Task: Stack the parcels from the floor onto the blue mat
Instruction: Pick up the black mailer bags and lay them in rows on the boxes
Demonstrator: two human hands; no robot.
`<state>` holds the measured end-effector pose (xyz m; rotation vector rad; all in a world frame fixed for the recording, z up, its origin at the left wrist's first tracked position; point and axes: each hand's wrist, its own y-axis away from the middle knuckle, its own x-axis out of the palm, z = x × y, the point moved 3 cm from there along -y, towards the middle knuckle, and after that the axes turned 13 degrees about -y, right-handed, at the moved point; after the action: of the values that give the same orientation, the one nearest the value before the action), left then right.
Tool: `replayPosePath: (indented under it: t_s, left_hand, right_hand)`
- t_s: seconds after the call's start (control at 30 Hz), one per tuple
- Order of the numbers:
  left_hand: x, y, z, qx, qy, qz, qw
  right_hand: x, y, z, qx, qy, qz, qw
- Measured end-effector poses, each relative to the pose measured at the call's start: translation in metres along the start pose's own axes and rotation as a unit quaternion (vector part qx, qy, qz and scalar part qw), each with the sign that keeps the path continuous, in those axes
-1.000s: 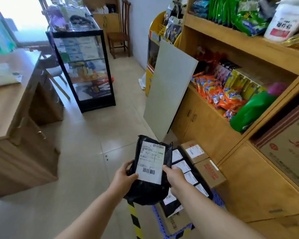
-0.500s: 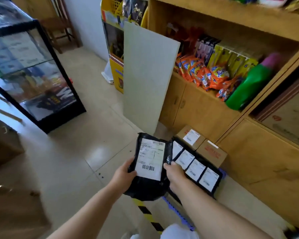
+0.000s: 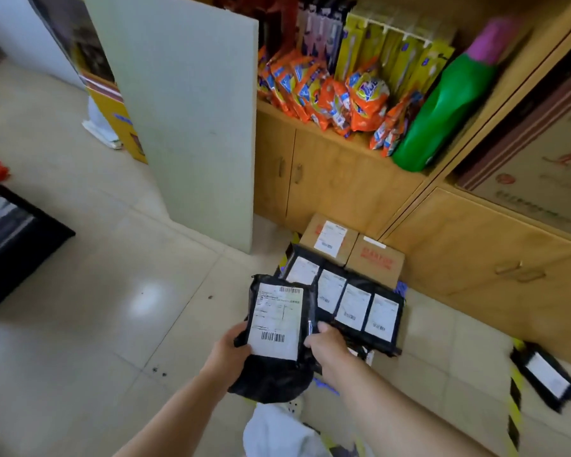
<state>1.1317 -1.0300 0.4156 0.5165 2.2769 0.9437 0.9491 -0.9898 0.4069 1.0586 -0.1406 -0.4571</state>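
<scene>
While both hands carry black parcel (image 3: 275, 328) at lower centre, we judge step as transport to stack (image 3: 350, 303) on blue mat (image 3: 400, 287); left hand (image 3: 228, 353), right hand (image 3: 327, 347) fingers curled round parcel edges; next: lower flat beside labelled row; stray parcel (image 3: 546, 376) waits lower right on floor

**Shelves, board and floor clutter**

A pale board (image 3: 192, 120) stands upright on the tiled floor (image 3: 80, 291), leaning by a wooden cabinet (image 3: 327, 183); on the open shelf above its doors lie orange snack packets (image 3: 340, 97), with yellow packs (image 3: 399, 51) upright behind them; a green bottle (image 3: 442, 110) with a pink cap lies tilted beside the packets; a yellow display stand (image 3: 119, 123) sits behind the board; a black-framed case (image 3: 10, 239) shows at the left edge.
</scene>
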Motion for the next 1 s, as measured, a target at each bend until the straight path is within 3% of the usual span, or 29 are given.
replayPosePath:
  t_s: [0.4, 0.63, 1.0]
  left_hand:
    - [0.032, -0.174, -0.041, 0.018, -0.093, 0.052, 0.994]
    - [0.082, -0.308, -0.017, 0.01, -0.154, 0.07, 0.985]
    - [0.136, -0.457, -0.003, 0.072, -0.172, 0.052, 0.981]
  right_hand:
    - [0.008, -0.132, 0.038, -0.016, -0.084, -0.065, 0.994]
    - [0.012, -0.251, 0.028, 0.021, -0.103, -0.088, 0.991]
    - [0.018, -0.408, -0.007, -0.074, -0.057, -0.089, 0.992]
